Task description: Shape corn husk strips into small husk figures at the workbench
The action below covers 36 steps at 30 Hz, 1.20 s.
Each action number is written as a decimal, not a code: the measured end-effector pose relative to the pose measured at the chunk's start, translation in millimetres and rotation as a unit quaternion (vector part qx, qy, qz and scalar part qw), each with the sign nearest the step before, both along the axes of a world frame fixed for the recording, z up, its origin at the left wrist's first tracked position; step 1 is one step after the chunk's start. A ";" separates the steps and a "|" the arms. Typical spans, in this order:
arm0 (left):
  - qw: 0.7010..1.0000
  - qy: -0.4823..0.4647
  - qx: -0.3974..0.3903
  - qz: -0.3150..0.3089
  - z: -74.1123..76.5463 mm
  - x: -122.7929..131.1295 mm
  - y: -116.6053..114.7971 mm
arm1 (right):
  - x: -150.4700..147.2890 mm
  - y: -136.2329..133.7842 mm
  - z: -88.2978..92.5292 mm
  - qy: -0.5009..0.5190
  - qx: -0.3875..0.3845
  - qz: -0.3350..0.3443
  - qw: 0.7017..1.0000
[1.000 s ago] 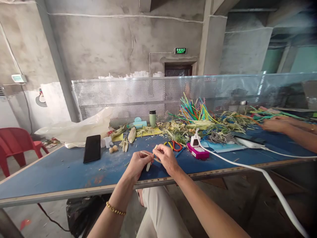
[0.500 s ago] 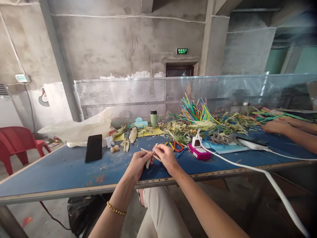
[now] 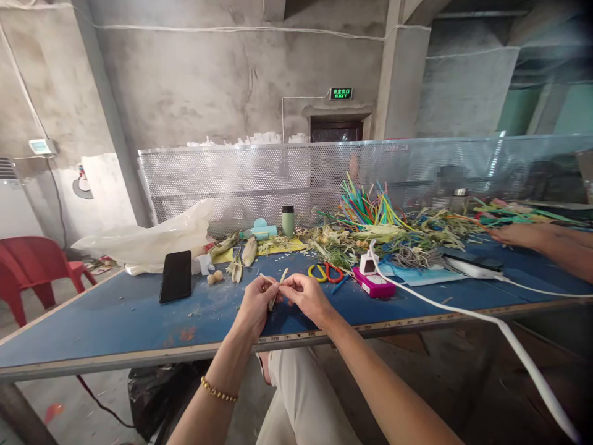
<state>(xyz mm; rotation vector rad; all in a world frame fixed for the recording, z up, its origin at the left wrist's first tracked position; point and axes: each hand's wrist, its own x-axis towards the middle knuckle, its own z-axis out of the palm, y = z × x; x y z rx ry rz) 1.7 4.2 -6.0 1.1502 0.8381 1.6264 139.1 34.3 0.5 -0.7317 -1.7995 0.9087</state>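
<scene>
Near the table's front edge, my left hand (image 3: 254, 304) pinches pale strips that look like corn husk (image 3: 284, 274). My right hand (image 3: 307, 298) meets it fingertip to fingertip, closed on the same strips. One end sticks up between the hands, another pokes out above my left fingers, and a piece hangs below. The fingers hide where the strips cross. Just beyond my right hand lie scissors with red and yellow handles (image 3: 332, 272) and a short blue stick (image 3: 340, 284).
A phone (image 3: 176, 276) and wooden balls (image 3: 214, 278) lie left on the blue table (image 3: 120, 321). Dried corn husks (image 3: 249, 252), a green bottle (image 3: 288, 221) and colourful stems (image 3: 370, 207) stand behind. A magenta box (image 3: 375, 283) and white cable (image 3: 463, 314) are right, near another person's hand (image 3: 519, 236).
My right hand has shifted slightly left and closer to my left hand. The strip that slanted under my right fingers no longer shows there; one end now points upward between the hands.
</scene>
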 end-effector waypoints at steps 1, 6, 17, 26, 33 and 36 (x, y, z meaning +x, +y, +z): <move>1.000 0.001 0.001 0.003 -0.1 0.1 0.1 | 0.0 0.2 0.0 0.000 0.004 0.004 1.000; 1.000 0.003 -0.011 -0.015 2.5 1.7 -2.5 | 1.1 2.5 -1.0 -0.002 0.046 -0.018 0.999; 1.000 -0.007 -0.005 -0.008 3.2 -0.6 -4.2 | 1.4 4.8 -5.1 -0.038 0.035 -0.028 0.998; 1.000 -0.026 -0.002 0.000 -1.4 -2.3 0.8 | 1.2 -0.9 -1.0 -0.021 0.058 0.007 0.998; 0.999 -0.039 0.018 -0.007 -2.4 -2.7 3.0 | -0.3 -1.6 0.8 -0.028 0.068 0.007 0.997; 0.998 -0.053 0.013 -0.011 -1.5 -2.7 3.1 | -0.7 -0.5 -0.3 -0.032 0.081 0.003 0.996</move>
